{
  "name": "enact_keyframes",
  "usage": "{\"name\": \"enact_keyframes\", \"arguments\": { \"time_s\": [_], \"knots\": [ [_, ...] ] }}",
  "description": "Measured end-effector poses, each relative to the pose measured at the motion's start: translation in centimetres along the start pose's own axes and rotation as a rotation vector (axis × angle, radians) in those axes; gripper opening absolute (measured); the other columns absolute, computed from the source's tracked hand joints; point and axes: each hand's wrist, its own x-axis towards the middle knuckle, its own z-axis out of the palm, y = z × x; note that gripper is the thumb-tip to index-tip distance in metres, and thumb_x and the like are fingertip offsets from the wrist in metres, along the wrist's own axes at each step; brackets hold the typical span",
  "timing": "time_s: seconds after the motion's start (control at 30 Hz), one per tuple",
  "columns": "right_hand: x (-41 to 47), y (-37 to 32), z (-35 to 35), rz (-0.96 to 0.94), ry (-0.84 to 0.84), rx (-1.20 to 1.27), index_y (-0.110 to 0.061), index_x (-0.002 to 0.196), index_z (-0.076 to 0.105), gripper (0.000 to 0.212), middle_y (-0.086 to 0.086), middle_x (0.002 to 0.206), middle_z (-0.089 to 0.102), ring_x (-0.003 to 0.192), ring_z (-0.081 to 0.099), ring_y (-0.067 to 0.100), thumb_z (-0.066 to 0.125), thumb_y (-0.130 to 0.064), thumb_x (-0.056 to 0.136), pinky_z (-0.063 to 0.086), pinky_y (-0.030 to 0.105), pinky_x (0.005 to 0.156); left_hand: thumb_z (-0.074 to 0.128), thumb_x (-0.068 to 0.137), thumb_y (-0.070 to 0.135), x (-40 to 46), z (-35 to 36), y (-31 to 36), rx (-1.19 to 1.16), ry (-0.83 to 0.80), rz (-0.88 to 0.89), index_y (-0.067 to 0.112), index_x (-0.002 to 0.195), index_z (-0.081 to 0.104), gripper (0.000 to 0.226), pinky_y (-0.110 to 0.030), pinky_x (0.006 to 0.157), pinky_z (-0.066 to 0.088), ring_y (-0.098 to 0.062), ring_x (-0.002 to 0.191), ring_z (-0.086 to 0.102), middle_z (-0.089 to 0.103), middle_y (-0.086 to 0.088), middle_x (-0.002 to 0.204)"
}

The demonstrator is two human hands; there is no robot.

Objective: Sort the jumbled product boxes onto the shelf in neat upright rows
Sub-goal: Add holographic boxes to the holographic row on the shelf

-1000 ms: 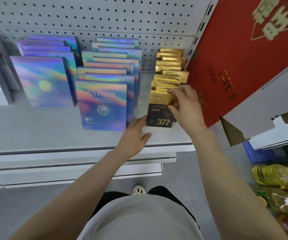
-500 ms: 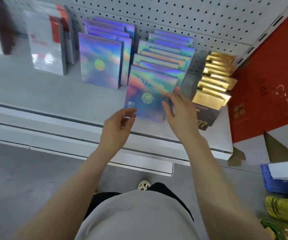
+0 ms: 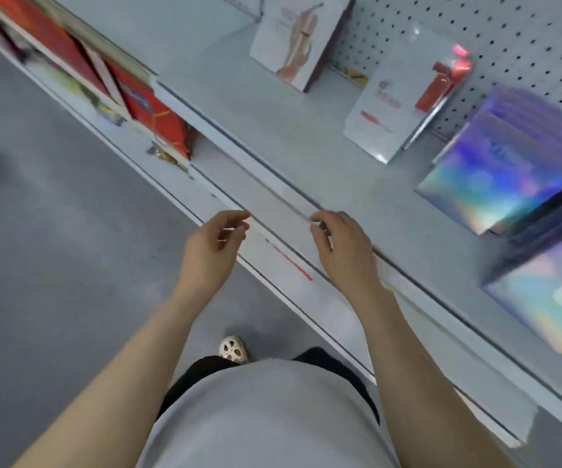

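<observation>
both the left hand and right hand hang loosely curled and empty at the shelf edge, holographic boxes upright at three o'clock, white boxes at one o'clock seemingly still unsorted.

place: shop | shown by: metal shelf with pegboard back | stocked with: holographic boxes, white boxes, red boxes below
</observation>
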Motion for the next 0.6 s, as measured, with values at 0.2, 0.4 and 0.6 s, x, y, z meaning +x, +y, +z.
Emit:
{"name": "enact_keyframes", "arguments": {
  "time_s": [0.2, 0.4, 0.6],
  "knots": [
    [7.8, -9.6, 8.5, -0.13, -0.155, 0.055, -0.019, 0.119, 0.063, 0.024, -0.001, 0.108, 0.064, 0.1, 0.06, 0.018, 0.048, -0.027, 0.102, 0.05, 0.032, 0.084, 0.055, 0.095, 0.016, 4.4, -11.9, -4.2, 0.006, 0.191, -0.111, 0.048, 0.1, 0.061, 0.033, -0.027, 0.085, 0.053, -0.005, 0.089, 0.067, 0.069, 0.019, 0.094],
    [17.1, -17.3, 15.0, -0.295, -0.253, 0.047, -0.015, 0.119, 0.064, 0.024, 0.005, 0.106, 0.066, 0.098, 0.061, 0.023, 0.051, -0.024, 0.1, 0.05, 0.039, 0.084, 0.055, 0.095, 0.015, 9.9, -19.3, -7.8, 0.002, 0.359, -0.204, 0.044, 0.101, 0.061, 0.03, -0.023, 0.081, 0.052, -0.011, 0.089, 0.067, 0.068, 0.018, 0.092],
    [27.6, -23.4, 21.5, -0.396, -0.336, 0.087, -0.016, 0.117, 0.063, 0.022, 0.003, 0.11, 0.065, 0.1, 0.06, 0.02, 0.051, -0.024, 0.1, 0.049, 0.035, 0.084, 0.055, 0.095, 0.017, 18.1, -25.6, -11.0, 0.036, 0.463, -0.28, 0.036, 0.107, 0.062, 0.024, -0.022, 0.081, 0.051, -0.011, 0.089, 0.067, 0.07, 0.012, 0.096]
  ]
}}
